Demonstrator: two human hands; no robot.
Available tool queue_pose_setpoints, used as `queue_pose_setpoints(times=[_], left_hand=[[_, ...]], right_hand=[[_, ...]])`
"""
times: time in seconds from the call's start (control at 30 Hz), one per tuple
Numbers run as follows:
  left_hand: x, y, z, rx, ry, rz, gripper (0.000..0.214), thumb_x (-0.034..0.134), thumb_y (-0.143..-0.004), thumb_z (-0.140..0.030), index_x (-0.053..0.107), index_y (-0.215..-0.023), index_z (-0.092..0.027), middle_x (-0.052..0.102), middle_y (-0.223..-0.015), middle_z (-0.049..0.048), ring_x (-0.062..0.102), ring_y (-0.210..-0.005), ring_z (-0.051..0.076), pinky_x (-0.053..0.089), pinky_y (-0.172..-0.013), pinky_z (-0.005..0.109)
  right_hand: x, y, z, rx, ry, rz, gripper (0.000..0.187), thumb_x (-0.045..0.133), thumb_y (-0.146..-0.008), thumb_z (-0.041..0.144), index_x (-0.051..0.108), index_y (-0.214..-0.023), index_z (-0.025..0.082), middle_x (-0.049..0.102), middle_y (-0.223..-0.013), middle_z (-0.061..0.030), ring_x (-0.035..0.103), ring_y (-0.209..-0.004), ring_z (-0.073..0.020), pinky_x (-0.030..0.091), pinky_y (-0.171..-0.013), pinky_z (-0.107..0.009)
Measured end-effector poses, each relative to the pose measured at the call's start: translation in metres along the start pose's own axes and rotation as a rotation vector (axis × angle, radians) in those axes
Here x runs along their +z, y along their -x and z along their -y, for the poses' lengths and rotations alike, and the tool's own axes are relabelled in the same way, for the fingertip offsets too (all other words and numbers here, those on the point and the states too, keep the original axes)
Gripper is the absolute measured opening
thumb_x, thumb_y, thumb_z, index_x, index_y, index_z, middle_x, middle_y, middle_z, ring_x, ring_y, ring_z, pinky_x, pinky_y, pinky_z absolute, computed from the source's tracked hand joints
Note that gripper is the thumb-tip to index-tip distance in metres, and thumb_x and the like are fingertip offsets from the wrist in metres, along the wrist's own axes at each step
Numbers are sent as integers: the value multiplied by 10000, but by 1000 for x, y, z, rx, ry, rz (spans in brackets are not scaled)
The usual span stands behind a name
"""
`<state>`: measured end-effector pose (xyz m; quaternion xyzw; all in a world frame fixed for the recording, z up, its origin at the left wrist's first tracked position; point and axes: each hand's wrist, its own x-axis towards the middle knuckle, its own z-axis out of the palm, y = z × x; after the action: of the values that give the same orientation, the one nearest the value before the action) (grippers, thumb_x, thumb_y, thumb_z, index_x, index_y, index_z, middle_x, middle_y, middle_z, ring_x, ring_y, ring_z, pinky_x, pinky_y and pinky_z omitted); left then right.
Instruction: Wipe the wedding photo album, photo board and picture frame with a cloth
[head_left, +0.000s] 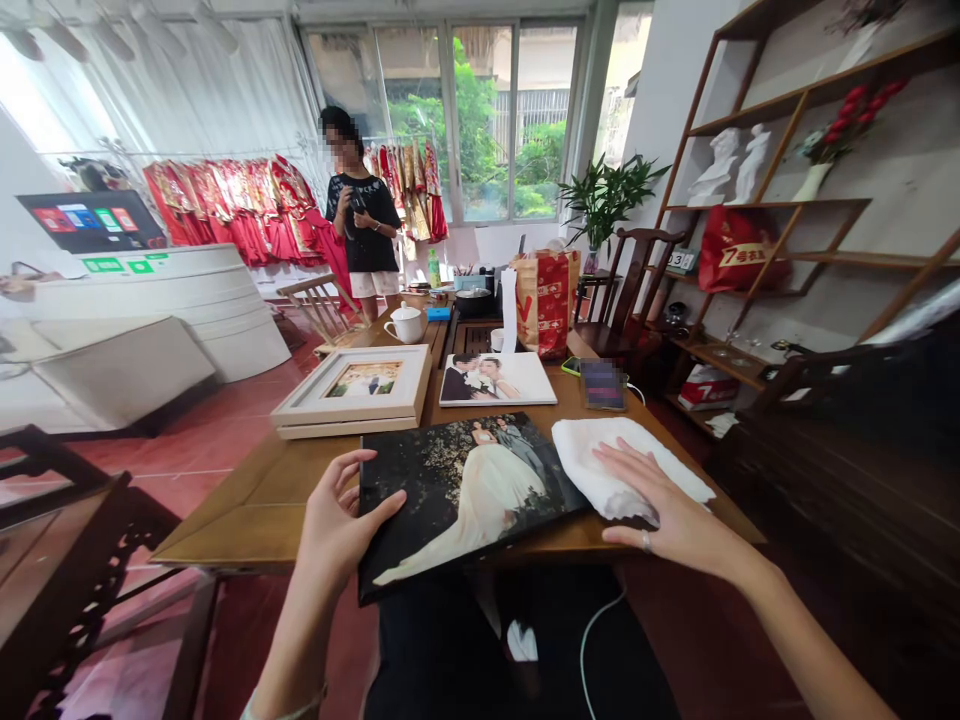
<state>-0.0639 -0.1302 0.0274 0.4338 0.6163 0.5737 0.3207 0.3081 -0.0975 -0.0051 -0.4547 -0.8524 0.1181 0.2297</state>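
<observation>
A dark, glossy wedding photo panel [480,495] lies tilted at the table's near edge, its front corner jutting out past it. My left hand [341,510] grips the panel's left edge, thumb on top of the picture and the other fingers along the side. To the right of the panel is a folded white cloth [581,450], and on it rests my right hand [637,485], palm down with the fingers spread. Just behind the panel lie a white-edged wedding photo print [536,382] and stacked light-framed pictures [307,400].
Farther back on the wooden table [225,515] stand a white lidded teapot [406,322], a red-and-tan paper bag [546,300] and a phone [604,385]. A white cable [585,650] hangs near my lap. Another person [364,225] stands beyond the table.
</observation>
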Motion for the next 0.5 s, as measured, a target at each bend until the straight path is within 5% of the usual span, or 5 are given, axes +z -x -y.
queue_pose_setpoints(times=[0.07, 0.23, 0.33, 0.5], left_hand=[[-8, 5, -16, 15, -8, -45, 653, 845, -446, -270, 560, -1030, -208, 603, -1148, 86, 679, -770, 164, 570, -661, 275], [-16, 18, -52, 45, 155, -105, 585, 822, -524, -305, 598, -1057, -221, 646, -1118, 65, 679, -896, 201, 565, -648, 218], [-17, 25, -66, 3, 302, -93, 531, 789, -575, -328, 609, -1066, -237, 673, -1064, 42, 689, -852, 190, 559, -590, 188], [-11, 35, -81, 57, 360, -134, 404, 673, -688, -366, 616, -1074, -264, 706, -980, 6, 679, -926, 230, 591, -726, 301]], right_hand=[[7, -13, 30, -100, -37, -43, 888, 686, -728, 467, 239, -1459, 234, 260, -1510, -104, 128, -1399, -299, 106, -1120, -563], [41, -46, 106, -397, -157, -65, 786, 635, -803, 432, 255, -1452, 205, 364, -1460, -121, 230, -1378, -271, 161, -1127, -522], [55, -56, 124, -481, -177, -63, 706, 634, -808, 384, 333, -1421, 206, 420, -1429, -103, 264, -1367, -253, 207, -1125, -479], [67, -58, 140, -463, -145, -177, 659, 596, -804, 392, 391, -1394, 181, 416, -1429, -118, 253, -1368, -281, 239, -1109, -491]])
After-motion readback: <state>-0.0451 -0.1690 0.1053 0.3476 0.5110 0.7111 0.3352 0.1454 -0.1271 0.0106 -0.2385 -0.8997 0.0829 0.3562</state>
